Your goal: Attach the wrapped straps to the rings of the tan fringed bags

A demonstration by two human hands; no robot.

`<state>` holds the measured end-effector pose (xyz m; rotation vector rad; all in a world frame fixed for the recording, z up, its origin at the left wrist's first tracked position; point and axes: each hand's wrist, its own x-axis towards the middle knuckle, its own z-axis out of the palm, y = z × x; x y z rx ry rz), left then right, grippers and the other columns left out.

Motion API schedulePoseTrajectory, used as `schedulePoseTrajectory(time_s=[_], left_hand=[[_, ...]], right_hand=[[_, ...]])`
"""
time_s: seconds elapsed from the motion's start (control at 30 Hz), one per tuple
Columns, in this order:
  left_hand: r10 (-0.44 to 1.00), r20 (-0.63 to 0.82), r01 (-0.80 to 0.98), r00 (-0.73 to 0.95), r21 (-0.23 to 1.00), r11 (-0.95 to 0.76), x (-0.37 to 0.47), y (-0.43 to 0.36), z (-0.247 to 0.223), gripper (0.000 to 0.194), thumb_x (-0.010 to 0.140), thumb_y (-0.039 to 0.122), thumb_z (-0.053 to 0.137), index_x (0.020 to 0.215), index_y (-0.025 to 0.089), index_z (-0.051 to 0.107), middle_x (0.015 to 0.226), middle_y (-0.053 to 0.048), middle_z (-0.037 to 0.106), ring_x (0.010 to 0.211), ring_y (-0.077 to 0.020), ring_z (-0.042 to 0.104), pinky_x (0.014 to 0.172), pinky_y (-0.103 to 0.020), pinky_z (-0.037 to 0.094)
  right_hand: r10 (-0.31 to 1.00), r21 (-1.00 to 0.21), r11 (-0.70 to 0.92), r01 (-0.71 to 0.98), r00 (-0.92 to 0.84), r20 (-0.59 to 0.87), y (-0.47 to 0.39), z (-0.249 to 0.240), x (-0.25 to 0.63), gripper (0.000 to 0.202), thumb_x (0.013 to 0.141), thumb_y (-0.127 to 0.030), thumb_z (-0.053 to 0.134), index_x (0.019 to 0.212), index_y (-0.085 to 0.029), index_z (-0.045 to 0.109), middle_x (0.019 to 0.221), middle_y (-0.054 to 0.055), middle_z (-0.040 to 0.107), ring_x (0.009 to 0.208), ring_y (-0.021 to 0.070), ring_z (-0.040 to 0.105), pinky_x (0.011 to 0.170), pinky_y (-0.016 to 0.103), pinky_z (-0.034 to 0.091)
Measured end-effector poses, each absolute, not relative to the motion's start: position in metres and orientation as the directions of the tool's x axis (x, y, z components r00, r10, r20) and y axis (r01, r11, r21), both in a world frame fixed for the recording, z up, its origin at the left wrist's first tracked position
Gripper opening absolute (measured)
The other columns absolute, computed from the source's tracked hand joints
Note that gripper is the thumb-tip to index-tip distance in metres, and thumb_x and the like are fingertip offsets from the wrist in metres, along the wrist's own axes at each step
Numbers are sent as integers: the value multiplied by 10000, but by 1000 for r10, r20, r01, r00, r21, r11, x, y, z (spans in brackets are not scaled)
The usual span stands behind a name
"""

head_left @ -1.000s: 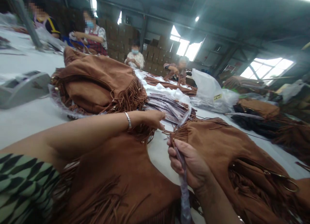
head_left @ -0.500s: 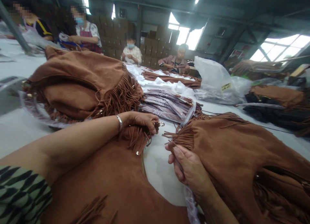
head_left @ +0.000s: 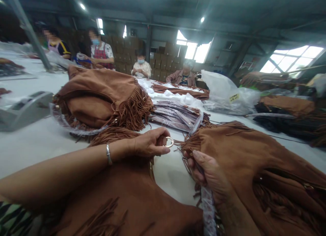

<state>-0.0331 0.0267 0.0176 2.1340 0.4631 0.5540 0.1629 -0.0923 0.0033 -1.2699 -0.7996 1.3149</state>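
The left hand (head_left: 150,142) pinches a round gold-coloured metal ring (head_left: 172,142) beside a brown suede fringed bag (head_left: 134,188), and the right hand (head_left: 210,169) grips a plastic-wrapped brown strap (head_left: 208,208) apart from that ring, apparently a lining-up step whose next move calls for steadiness.

near bag (head_left: 122,195): cut off below | strap (head_left: 207,203): part-hidden by right grip (head_left: 210,168) | label (head_left: 233,98): illegible

Behind the bare left hand (head_left: 150,143) gleamed a slim silver bangle (head_left: 108,154), and what a sleeve (head_left: 15,218) on that arm (head_left: 66,178), green, splashed with dark leaf-like patches
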Motion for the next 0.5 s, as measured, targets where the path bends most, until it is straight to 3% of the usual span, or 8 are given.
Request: schedulePoseTrajectory(time_s=[0.13,0.27,0.4,0.5], left_hand=[[443,415,-54,795,775,-629,-37,15,3,367,740,352,676,971,136,490,689,43,464,553,-58,429,500,-174,368],[351,605,-131,715,609,-782,-40,13,-10,364,694,344,726,940,114,588,842,-54,551,702,-111,535,658,-236,472],[300,667,-120,682,507,-854,-43,15,-14,356,701,317,704,974,111,604,890,-95,579,805,-158,562,729,-273,492],[279,685,-138,673,487,-863,-43,18,-15,323,708,251,657,991,113,585,879,-89,586,785,-149,557,714,-268,494]], right_hand=[[967,-974,-147,-172,181,-178,-98,5,156,376,637,-487,732,731,-147,601,503,-71,475,282,-3,242,267,154,112],[974,-982,-129,-141,166,-152,-103,7,147,298,691,-406,725,818,-160,618,559,-57,511,335,-6,247,313,144,120],[965,-968,-188,-167,155,-214,-102,6,148,366,653,-409,757,869,-151,615,626,-38,540,326,-18,255,310,139,112],[957,-943,-255,-213,85,-278,-99,3,147,362,654,-395,763,868,-161,588,560,-75,474,307,-21,234,300,126,129]])
